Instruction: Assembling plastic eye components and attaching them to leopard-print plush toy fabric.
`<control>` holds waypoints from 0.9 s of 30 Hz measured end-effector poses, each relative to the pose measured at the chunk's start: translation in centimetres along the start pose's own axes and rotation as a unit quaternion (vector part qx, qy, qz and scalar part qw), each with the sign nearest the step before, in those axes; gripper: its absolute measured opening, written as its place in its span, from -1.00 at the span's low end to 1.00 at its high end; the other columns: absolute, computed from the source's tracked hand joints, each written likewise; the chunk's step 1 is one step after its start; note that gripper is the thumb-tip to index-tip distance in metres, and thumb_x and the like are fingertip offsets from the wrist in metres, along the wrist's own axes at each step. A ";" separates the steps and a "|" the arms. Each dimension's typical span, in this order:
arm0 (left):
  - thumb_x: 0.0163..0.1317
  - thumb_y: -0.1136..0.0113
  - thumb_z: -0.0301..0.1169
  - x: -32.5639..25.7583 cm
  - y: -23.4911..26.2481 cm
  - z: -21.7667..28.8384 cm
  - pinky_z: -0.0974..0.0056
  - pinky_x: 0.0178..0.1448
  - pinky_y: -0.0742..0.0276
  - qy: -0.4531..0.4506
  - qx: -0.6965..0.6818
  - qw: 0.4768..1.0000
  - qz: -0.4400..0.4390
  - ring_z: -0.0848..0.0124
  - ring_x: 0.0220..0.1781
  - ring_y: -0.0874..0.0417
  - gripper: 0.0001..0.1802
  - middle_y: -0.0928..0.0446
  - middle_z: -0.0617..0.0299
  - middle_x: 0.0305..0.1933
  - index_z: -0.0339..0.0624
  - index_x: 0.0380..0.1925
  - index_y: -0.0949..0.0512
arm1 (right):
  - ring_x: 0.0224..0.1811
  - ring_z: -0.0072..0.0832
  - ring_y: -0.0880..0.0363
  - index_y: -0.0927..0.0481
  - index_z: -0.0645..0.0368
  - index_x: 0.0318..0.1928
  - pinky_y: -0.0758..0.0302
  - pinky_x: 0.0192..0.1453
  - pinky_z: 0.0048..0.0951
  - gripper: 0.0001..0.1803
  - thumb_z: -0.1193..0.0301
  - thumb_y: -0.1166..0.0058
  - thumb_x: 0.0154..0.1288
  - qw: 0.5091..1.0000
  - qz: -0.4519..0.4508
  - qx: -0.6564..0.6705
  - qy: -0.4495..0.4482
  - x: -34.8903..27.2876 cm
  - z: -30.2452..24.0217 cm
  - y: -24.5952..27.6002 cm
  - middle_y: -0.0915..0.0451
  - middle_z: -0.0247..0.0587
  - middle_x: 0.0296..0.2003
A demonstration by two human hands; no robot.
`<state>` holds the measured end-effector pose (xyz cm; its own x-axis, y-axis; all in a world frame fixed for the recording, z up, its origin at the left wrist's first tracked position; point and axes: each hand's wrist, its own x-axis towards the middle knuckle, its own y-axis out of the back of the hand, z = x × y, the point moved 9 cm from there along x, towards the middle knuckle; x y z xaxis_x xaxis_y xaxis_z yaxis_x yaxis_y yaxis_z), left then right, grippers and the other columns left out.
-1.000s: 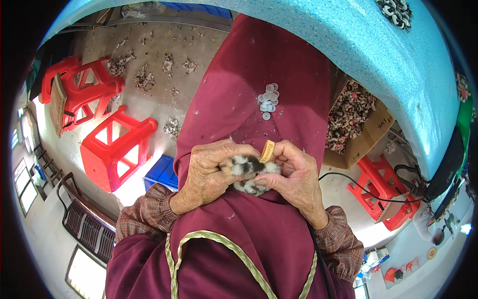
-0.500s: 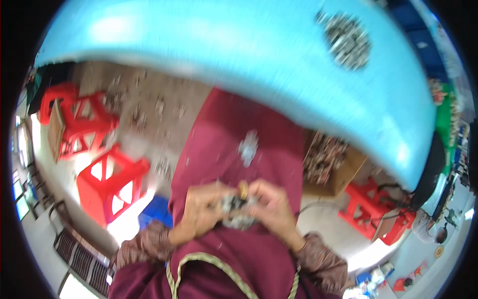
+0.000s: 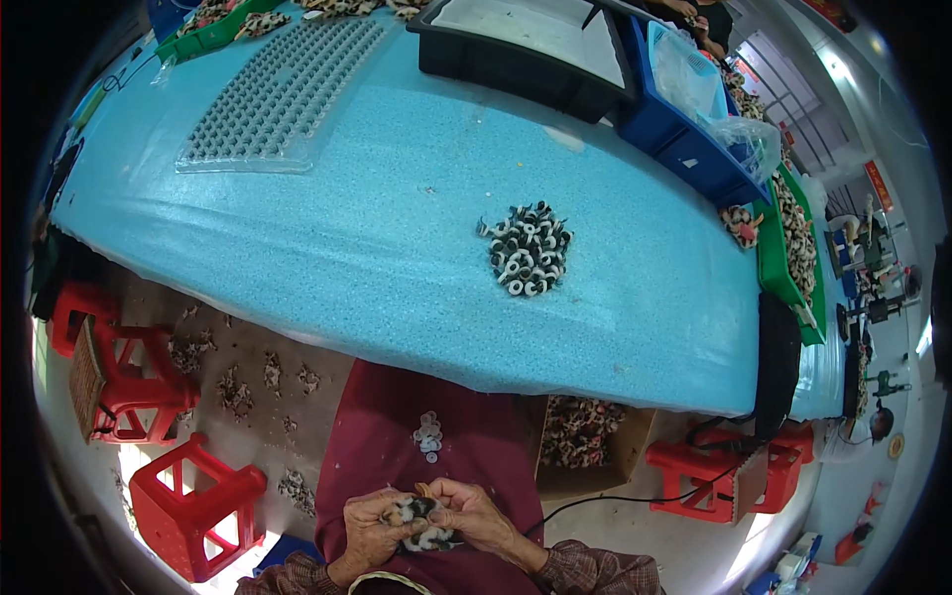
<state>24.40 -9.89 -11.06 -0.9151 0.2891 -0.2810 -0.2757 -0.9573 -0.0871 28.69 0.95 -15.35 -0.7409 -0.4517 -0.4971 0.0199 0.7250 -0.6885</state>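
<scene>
Low over my lap, my left hand (image 3: 373, 524) and my right hand (image 3: 476, 514) are closed on a small furry plush piece (image 3: 432, 538) in white, black and tan. The fingers of both hands pinch it from either side, with the right thumb against its dark part. A yellowish-tan bit (image 3: 423, 490) sticks up between the hands; I cannot tell whether it belongs to the plush. Several small whitish discs (image 3: 428, 434) lie on the maroon apron (image 3: 372, 426) just beyond my hands. On the blue table (image 3: 337, 268) ahead is a heap of small black-and-white ring-shaped pieces (image 3: 531, 253).
A clear tray with rows of small dark parts (image 3: 283, 94), a black bin (image 3: 516, 69) and a blue crate (image 3: 684, 149) stand on the table. Green trays (image 3: 793, 248) hold plush pieces. Below are red stools (image 3: 193, 506), a cardboard box (image 3: 595, 476) and a cable. Another person's hands (image 3: 686, 12) show far right.
The view has swung upward and steadied, so more of the table shows and my hands sit lower in the picture. Both hands still grip the plush piece.
</scene>
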 end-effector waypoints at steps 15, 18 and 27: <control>-0.23 -0.46 -0.49 -1.4 1.0 -1.7 0.41 -0.25 -0.48 0.066 -0.026 0.997 0.039 0.49 -0.36 -0.58 -0.60 -0.60 0.19 -0.39 -0.37 -0.30 -0.60 | -0.26 -0.79 -0.45 -0.44 0.23 -0.14 -0.39 -0.21 -0.73 -0.65 0.36 -0.28 0.14 0.998 -0.031 -0.056 -0.009 0.1 -0.9 -1.0 -0.52 -0.46 -0.30; -0.24 -0.47 -0.47 -0.8 0.6 -1.8 0.41 -0.27 -0.47 0.085 -0.006 0.996 -0.004 0.51 -0.38 -0.56 -0.60 -0.59 0.21 -0.40 -0.37 -0.32 -0.60 | -0.26 -0.78 -0.46 -0.47 0.23 -0.18 -0.41 -0.20 -0.71 -0.72 0.43 -0.25 0.14 0.996 -0.073 -0.050 -0.024 0.3 -0.7 -0.6 -0.53 -0.44 -0.30; -0.20 -0.32 -0.59 -0.9 -0.3 -2.2 0.44 -0.20 -0.50 0.120 -0.046 0.992 0.000 0.54 -0.37 -0.55 -0.64 -0.57 0.24 -0.39 -0.39 -0.29 -0.54 | -0.25 -0.80 -0.43 -0.46 0.21 -0.18 -0.39 -0.19 -0.70 -0.79 0.47 -0.18 0.20 0.998 -0.051 -0.003 0.024 0.3 0.0 -0.2 -0.48 -0.48 -0.32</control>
<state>26.00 -9.83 -12.92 -0.8160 0.2911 -0.4994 -0.2364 -0.9564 -0.1712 28.49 0.67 -15.40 -0.7708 -0.4969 -0.3987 -0.0600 0.6797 -0.7310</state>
